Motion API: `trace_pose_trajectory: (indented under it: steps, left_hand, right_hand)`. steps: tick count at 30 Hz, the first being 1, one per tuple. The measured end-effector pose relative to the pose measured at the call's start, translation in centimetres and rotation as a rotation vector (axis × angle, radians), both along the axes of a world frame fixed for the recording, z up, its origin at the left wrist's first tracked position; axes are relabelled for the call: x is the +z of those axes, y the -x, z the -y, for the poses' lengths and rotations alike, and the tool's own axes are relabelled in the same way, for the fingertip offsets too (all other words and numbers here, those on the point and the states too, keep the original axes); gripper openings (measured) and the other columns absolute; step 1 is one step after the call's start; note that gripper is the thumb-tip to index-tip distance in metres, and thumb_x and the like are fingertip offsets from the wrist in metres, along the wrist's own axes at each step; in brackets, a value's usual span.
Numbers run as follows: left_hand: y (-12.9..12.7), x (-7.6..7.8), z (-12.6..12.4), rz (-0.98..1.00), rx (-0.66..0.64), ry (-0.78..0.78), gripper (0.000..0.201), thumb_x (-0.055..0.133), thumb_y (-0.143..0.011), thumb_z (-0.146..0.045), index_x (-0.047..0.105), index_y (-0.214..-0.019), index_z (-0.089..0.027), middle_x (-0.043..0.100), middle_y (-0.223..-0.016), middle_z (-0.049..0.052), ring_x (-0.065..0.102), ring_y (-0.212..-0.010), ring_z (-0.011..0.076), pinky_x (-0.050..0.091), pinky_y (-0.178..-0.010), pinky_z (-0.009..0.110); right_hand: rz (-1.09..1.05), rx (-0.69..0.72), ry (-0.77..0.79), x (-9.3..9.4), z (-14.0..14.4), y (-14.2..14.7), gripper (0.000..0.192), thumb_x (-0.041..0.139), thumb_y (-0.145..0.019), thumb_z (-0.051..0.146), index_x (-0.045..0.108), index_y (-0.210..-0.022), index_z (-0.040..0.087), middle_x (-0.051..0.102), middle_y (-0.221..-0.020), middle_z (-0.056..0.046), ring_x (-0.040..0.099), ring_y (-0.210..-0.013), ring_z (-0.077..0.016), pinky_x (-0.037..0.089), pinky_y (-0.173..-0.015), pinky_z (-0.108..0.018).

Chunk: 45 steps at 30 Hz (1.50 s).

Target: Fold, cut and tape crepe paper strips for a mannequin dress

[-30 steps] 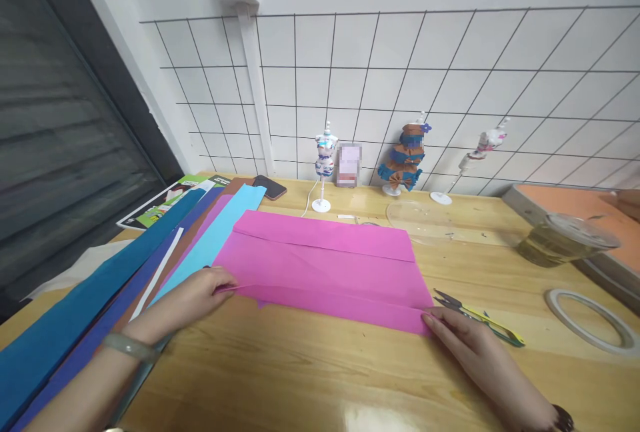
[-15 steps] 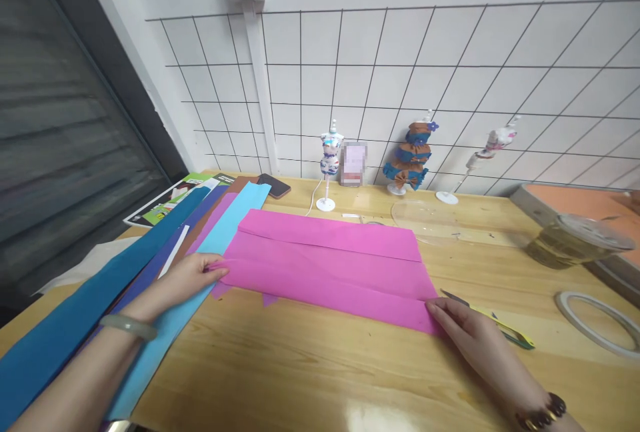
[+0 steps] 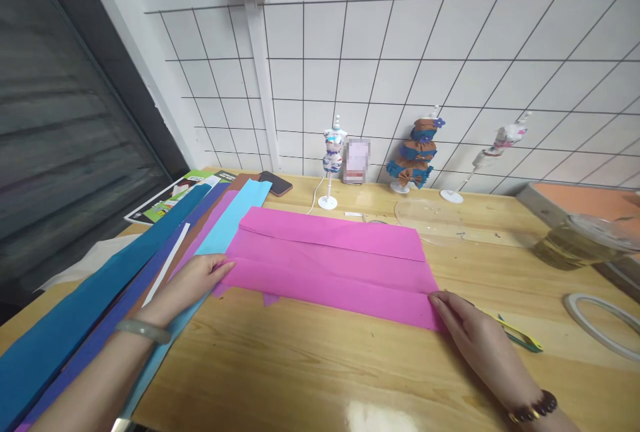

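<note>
While your left hand lies flat with its fingers together, tips pressing the left end of the pink paper, your right hand does the same at the right end, fingers extended and pressed onto the near corner. Neither hand pinches anything; both bear down on the sheet's near folded edge.

Pink paper: flat on the worktop, centred before you, long folds running left to right; a small tab of it pokes out beneath the near edge.

To do this crease well, judged from the layout: keep both ends pinned level so the fold line stays straight, then run pressure inward along the edge rather than lifting either end. Check that the layers stay aligned at the corners.

Surroundings: coloured paper strips lie fanned under and beside your left forearm, partly under the pink sheet's left end. Scissors sit just beside your right hand, mostly hidden by it. A tape ring lies well to the right. Small dress-form models stand by the wall grid.
</note>
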State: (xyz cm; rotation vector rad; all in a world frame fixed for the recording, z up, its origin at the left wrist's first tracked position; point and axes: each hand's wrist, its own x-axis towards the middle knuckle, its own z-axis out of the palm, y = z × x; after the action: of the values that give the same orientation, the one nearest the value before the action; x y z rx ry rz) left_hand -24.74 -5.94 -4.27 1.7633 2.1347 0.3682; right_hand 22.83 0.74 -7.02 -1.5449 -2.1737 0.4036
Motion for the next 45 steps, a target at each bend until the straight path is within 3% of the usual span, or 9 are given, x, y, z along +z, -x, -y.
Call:
trace_pose_trajectory:
  steps: [7, 15, 31, 45]
  left_hand:
    - [-1.1, 0.5, 0.1, -0.098, -0.02, -0.024, 0.04, 0.033, -0.085, -0.049, 0.037, -0.058, -0.019, 0.047, -0.055, -0.002, 0.042, -0.055, 0.0142, 0.027, -0.054, 0.024]
    - [-0.8, -0.4, -0.1, -0.154, -0.024, -0.05, 0.039, 0.034, -0.085, -0.046, 0.053, -0.066, -0.018, 0.059, -0.064, 0.003, 0.048, -0.061, 0.0169, 0.03, -0.058, 0.026]
    - [-0.7, -0.8, -0.2, -0.138, 0.008, -0.049, 0.041, 0.033, -0.086, -0.05, 0.055, -0.069, -0.019, 0.061, -0.066, 0.002, 0.051, -0.062, 0.0173, 0.03, -0.058, 0.026]
    - [-0.4, -1.3, -0.2, -0.204, 0.0, -0.101, 0.044, 0.031, -0.087, -0.052, 0.063, -0.087, -0.022, 0.069, -0.089, 0.005, 0.061, -0.08, 0.0215, 0.039, -0.068, 0.027]
  right_hand:
    - [0.098, 0.034, -0.084, 0.0, 0.0, 0.4, 0.033, 0.034, -0.088, 0.046, 0.059, -0.089, 0.025, 0.071, -0.09, -0.004, 0.067, -0.077, -0.0207, 0.052, -0.066, -0.031]
    - [0.193, 0.039, -0.156, -0.9, -0.2, 0.2, 0.034, 0.033, -0.089, 0.04, 0.061, -0.096, 0.022, 0.07, -0.094, -0.007, 0.067, -0.078, -0.0217, 0.052, -0.067, -0.033]
    - [0.287, 0.037, -0.189, -2.1, -0.4, -0.4, 0.037, 0.028, -0.091, 0.04, 0.058, -0.1, 0.02, 0.068, -0.099, -0.007, 0.066, -0.081, -0.0213, 0.052, -0.068, -0.033]
    - [0.367, 0.0, -0.199, -2.1, -0.6, -0.5, 0.039, 0.027, -0.092, 0.043, 0.06, -0.1, 0.022, 0.071, -0.09, -0.005, 0.068, -0.072, -0.0207, 0.051, -0.057, -0.03]
